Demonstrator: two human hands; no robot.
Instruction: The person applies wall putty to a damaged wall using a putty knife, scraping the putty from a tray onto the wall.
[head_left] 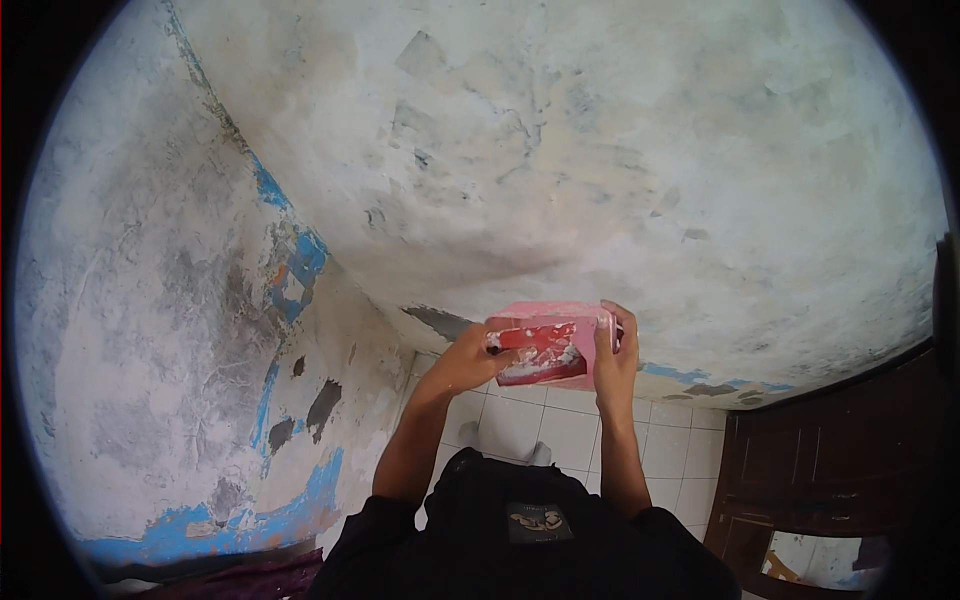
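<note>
In front of my chest I hold a pink rectangular plastic container (555,309), tilted so that its inside shows. My right hand (615,358) is closed round its right side, with the thumb on the near face and the fingers behind the rim. At the container's left end is my left hand (468,358), closed with its thumb reaching in over a red flat putty scraper (535,337). White paste (568,358) is smeared on the scraper and lies inside the container. The left hand's other fingers are mostly hidden.
A patchy, plastered wall (560,180) stands close ahead. It meets a left wall (150,300) with peeling blue paint (300,270) at the corner. Below is a white tiled floor (570,425); a dark wooden cabinet (820,450) stands at the right.
</note>
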